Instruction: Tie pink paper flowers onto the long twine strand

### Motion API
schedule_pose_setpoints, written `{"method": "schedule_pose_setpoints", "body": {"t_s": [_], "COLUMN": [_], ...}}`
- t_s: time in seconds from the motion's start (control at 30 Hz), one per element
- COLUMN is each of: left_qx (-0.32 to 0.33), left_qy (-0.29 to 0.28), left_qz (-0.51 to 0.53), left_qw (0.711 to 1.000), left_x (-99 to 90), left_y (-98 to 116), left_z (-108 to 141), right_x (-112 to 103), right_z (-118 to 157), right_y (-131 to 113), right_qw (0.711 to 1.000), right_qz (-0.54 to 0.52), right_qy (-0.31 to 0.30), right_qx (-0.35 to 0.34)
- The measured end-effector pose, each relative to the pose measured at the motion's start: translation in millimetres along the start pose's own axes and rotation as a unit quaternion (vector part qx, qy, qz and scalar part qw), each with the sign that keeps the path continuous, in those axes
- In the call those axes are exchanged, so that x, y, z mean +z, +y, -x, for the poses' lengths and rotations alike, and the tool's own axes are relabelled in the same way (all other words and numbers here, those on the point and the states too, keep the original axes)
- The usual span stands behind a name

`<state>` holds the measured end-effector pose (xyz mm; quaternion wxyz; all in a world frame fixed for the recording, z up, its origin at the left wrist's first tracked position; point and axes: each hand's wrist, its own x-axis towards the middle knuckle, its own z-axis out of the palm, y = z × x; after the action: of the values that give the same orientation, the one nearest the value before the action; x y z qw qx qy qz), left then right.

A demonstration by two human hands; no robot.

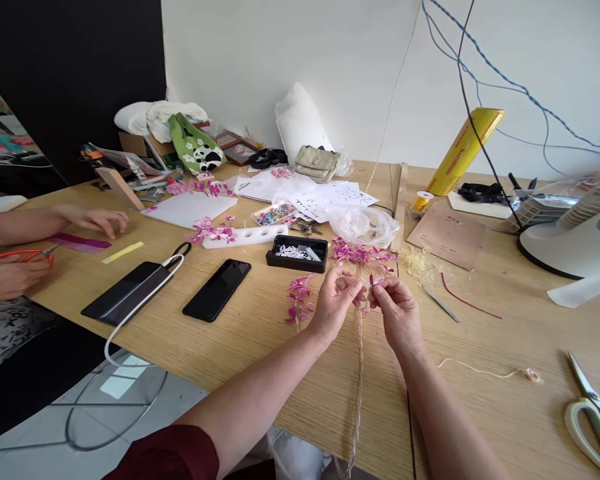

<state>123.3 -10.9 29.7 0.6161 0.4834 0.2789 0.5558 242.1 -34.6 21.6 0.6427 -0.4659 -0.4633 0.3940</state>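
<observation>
The left hand [337, 300] and the right hand [397, 310] meet above the worktop [250, 327], inward from its near edge. Left hand: thumb and forefinger are pressed together, pinching what appears to be a pale strand [365, 284]; the other fingers curl inward. Right hand: thumb and forefinger pinch a small purple petal [373, 281]. The fingertips of the two hands are close together; whether they touch cannot be told.

The braided cord [360, 373] hangs below the fingertips, runs toward the near edge of the worktop and appears to pass over it. Its upper end is partly hidden by the hands.

Current step, as judged: fine two-handed positioning of the petal against the strand at the top of the cord. The joint itself is too small to read. Any next move calls for a steady left pinch, small right fingertip adjustments and no pull on the cord.

Adjacent items: a pink flower sprig [300, 299] lies just left of the left hand; a larger flower cluster [357, 252] lies beyond both hands, toward the back edge. Tweezers [441, 304] lie to the right of the right hand. Scissors [597, 407] lie farther out, toward the near right corner.
</observation>
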Motion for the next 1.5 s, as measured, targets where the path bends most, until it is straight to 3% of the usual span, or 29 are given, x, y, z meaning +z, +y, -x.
{"method": "schedule_pose_setpoints", "body": {"t_s": [0.17, 0.4, 0.5, 0.53, 0.6, 0.7, 0.77, 0.83, 0.97, 1.07, 1.13, 1.17, 1.2, 1.27, 1.4, 1.5], "left_qx": [-0.043, -0.058, -0.075, -0.088, -0.121, -0.161, -0.175, -0.180, -0.178, -0.173, -0.169, -0.165, -0.160, -0.145, -0.129, -0.129], "left_qy": [-0.054, -0.012, 0.000, 0.006, 0.016, 0.013, 0.001, -0.010, -0.021, -0.022, -0.016, -0.011, -0.006, 0.002, 0.013, 0.028], "left_qz": [-0.013, 0.008, 0.026, 0.044, 0.092, 0.162, 0.190, 0.206, 0.222, 0.230, 0.236, 0.239, 0.241, 0.244, 0.257, 0.263], "left_qw": [0.998, 0.998, 0.997, 0.995, 0.988, 0.974, 0.966, 0.962, 0.958, 0.957, 0.957, 0.957, 0.957, 0.959, 0.958, 0.956], "left_x": [0.6, -1.9, -3.5, -4.1, -4.8, -4.8, -4.2, -3.6, -3.3, -3.5, -3.8, -4.1, -4.5, -5.4, -6.5, -5.7], "left_y": [-6, -13, -13, -12, -12, -11, -9, -8, -7, -5, -2, -1, 0, 1, 4, 6], "left_z": [1, -3, -4, -5, -5, -6, -5, -5, -4, -5, -6, -6, -7, -7, -9, -9], "right_x": [0, -1, -17, -27, -50, -86, -102, -110, -115, -112, -100, -90, -78, -50, -1, 13], "right_z": [1, 1, -6, -10, -18, -27, -30, -30, -32, -34, -32, -29, -26, -15, 6, 14], "right_y": [1, 3, -3, -5, -7, -4, -1, 4, 10, 7, 0, -5, -11, -21, -28, -21], "right_qw": [0.998, 0.993, 0.973, 0.954, 0.872, 0.738, 0.692, 0.679, 0.677, 0.682, 0.730, 0.769, 0.809, 0.852, 0.892, 0.915], "right_qz": [0.047, 0.113, 0.227, 0.296, 0.472, 0.649, 0.680, 0.687, 0.687, 0.681, 0.638, 0.602, 0.557, 0.497, 0.423, 0.375], "right_qy": [0.011, -0.005, -0.002, 0.038, 0.130, 0.153, 0.149, 0.143, 0.142, 0.185, 0.209, 0.206, 0.187, 0.131, -0.015, -0.058], "right_qx": [-0.028, -0.031, -0.037, -0.036, -0.014, 0.099, 0.190, 0.215, 0.223, 0.193, 0.126, 0.067, -0.003, -0.102, -0.161, -0.141]}}
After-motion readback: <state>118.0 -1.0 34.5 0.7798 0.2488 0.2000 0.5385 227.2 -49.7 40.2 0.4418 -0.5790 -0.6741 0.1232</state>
